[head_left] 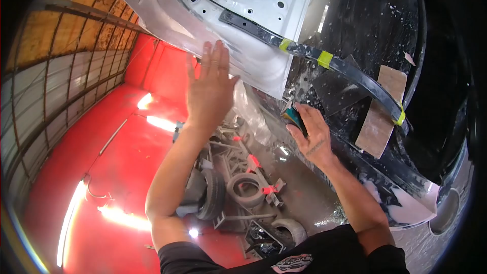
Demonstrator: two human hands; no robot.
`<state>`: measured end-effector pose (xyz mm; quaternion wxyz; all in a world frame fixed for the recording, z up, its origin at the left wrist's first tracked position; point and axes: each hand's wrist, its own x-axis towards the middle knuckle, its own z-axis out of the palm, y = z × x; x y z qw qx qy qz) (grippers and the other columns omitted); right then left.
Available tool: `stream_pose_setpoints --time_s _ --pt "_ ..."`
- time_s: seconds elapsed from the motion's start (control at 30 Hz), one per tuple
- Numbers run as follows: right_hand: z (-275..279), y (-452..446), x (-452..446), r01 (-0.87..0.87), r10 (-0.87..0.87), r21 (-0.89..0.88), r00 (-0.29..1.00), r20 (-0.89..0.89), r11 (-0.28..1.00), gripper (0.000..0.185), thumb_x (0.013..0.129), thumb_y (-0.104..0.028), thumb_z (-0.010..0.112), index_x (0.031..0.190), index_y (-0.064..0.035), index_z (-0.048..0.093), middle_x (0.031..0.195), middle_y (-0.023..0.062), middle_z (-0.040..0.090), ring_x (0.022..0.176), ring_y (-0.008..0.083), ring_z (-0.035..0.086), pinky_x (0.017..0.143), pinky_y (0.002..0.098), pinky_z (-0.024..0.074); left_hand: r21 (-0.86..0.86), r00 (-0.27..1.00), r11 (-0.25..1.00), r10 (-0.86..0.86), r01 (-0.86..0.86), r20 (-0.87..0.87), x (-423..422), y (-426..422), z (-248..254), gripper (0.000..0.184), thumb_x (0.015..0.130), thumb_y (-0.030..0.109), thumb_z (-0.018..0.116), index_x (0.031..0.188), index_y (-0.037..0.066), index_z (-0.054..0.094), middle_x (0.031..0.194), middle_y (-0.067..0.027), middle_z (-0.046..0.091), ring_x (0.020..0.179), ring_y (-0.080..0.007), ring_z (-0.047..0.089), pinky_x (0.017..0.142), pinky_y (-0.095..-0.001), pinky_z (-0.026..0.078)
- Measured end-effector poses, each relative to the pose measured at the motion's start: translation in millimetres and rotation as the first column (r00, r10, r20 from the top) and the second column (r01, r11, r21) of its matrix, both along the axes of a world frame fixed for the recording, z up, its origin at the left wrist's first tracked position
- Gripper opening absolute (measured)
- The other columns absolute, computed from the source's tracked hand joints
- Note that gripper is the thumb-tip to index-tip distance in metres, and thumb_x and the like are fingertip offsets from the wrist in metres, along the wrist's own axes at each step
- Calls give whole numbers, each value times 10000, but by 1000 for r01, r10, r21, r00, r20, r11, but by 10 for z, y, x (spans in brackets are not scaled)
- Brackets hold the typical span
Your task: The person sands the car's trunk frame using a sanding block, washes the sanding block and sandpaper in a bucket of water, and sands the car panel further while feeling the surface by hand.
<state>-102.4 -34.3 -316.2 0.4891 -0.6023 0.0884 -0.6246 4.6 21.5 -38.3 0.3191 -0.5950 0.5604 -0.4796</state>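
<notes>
Fingers stretched out, my left hand point(210, 89) reaches to the lower edge of the pale grey car panel point(167, 20), its fingertips over the surface; whether they touch is hard to tell. My right hand point(314, 134) grips a small dark green block point(292, 115) between thumb and fingers, beside the bottom corner of the white panel. A dark curved strip point(362, 74) runs across the white panel and the black car surface, with yellow-green tape point(324, 59) on it.
A brown sheet point(376, 129) lies partly under the strip on the dusty black surface. Below are tires point(246, 189), metal stands and red clamps point(269, 190). A red wall point(122, 152) with bright lights stands at the left.
</notes>
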Motion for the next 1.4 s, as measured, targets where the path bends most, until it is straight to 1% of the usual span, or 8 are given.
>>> stream_pose_setpoints --time_s 0.13,0.43,0.63,0.87,1.07,1.13,1.27,1.4 --pt "-13 3 21 25 -25 -18 1000 -3 1000 547 882 -125 806 1361 60 615 1259 238 655 1107 429 648 946 463 550 -102 973 995 26 -3 229 31 -31 434 614 1040 326 617 1598 127 456 1702 -41 395 1587 -368 315 1253 -727 161" --pt "-24 1 31 33 -33 -29 999 -1 999 553 873 -129 804 1362 47 612 1262 224 656 1104 428 647 935 468 556 -55 999 998 29 -30 -13 27 88 -59 623 1047 260 596 1632 158 407 1728 -34 350 1583 -362 327 1245 -736 159" --pt "1 6 15 26 -26 -29 1000 -2 999 547 882 -129 797 1364 52 611 1267 230 653 1104 436 645 937 469 553 188 987 981 83 -55 -141 -12 170 -382 634 1037 364 615 1607 140 452 1730 -31 341 1607 -370 265 1246 -741 154" --pt "5 15 38 43 -42 -8 999 12 999 511 899 -115 780 1356 58 627 1269 241 653 1141 432 630 981 472 530 -158 991 985 -53 72 121 -37 -31 427 516 1054 281 614 1530 93 546 1640 -59 473 1563 -403 338 1226 -733 219" --pt "369 -113 118 142 -142 -6 988 65 990 470 956 -127 717 1387 37 628 1285 224 654 1144 431 617 979 474 520 -297 869 873 -454 388 -200 60 227 631 464 1030 163 633 1471 33 575 1552 -186 528 1445 -427 491 1187 -544 401" --pt "897 -264 221 224 -201 -98 959 200 970 388 958 -74 712 1311 76 651 1301 248 647 1120 442 645 986 461 522 -511 781 755 -580 411 -231 18 212 745 447 1052 171 623 1468 15 573 1509 -223 549 1389 -406 550 1123 -503 461" --pt "1880 -561 721 424 -333 -206 871 362 882 442 926 -68 733 1334 66 631 1276 253 612 1089 440 596 962 488 492 -742 502 651 -700 159 -508 -144 -46 1026 488 1125 349 563 1471 6 597 1400 -181 659 1240 -263 664 1070 -418 525" --pt "1878 -423 934 483 -393 -179 838 378 857 507 808 27 736 1297 68 606 1175 253 618 1023 420 585 847 516 468 -560 372 827 -533 42 -760 64 -267 1204 535 1138 399 529 1426 -39 634 1251 -128 729 1148 -197 696 998 -385 584"
